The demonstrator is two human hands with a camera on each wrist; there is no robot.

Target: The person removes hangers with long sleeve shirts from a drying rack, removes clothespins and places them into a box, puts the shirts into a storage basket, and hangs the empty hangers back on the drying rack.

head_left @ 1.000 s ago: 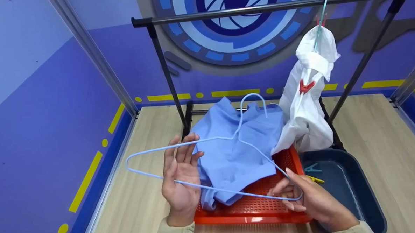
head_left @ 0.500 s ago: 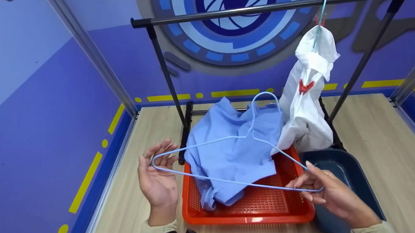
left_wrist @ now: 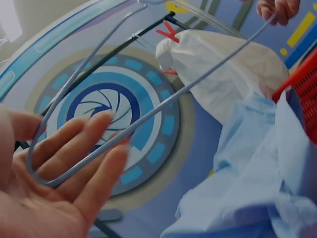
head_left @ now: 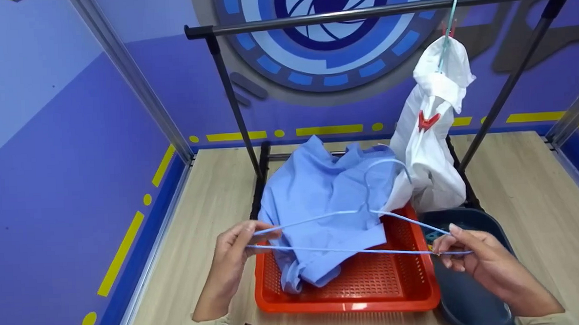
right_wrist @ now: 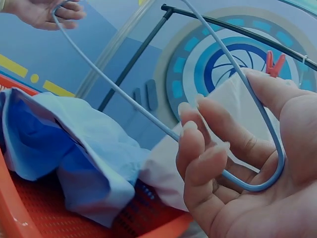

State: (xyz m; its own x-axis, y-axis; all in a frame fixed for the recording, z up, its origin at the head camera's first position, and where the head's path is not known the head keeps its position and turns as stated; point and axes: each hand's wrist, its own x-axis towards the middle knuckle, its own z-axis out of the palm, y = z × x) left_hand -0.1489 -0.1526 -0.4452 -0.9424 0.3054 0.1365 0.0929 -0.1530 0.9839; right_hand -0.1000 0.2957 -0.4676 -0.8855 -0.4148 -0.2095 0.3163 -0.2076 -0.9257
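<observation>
A light blue wire hanger [head_left: 342, 251] is held level between both hands, its hook pointing away in the head view. My left hand [head_left: 232, 248] holds its left end between thumb and fingers; in the left wrist view the wire corner lies in the palm, with the fingers [left_wrist: 94, 171] fairly straight. My right hand [head_left: 484, 254] grips the right corner, fingers [right_wrist: 198, 153] curled round the wire. Below the hanger, a crumpled blue garment [head_left: 315, 186] lies in a red basket [head_left: 344, 305], spilling over its back edge.
Behind the basket stands a black clothes rack [head_left: 337, 17]. White clothing [head_left: 431, 166] hangs from its bar at the right, with a red clothespin [head_left: 428, 121] on it. A dark basin [head_left: 471, 291] sits right of the basket, partly hidden by my right hand.
The hanger has shifted right and tipped flatter, its hook dropping lower. My left hand was spread behind the wire, moved out to the left end and took hold. My right hand moved right.
</observation>
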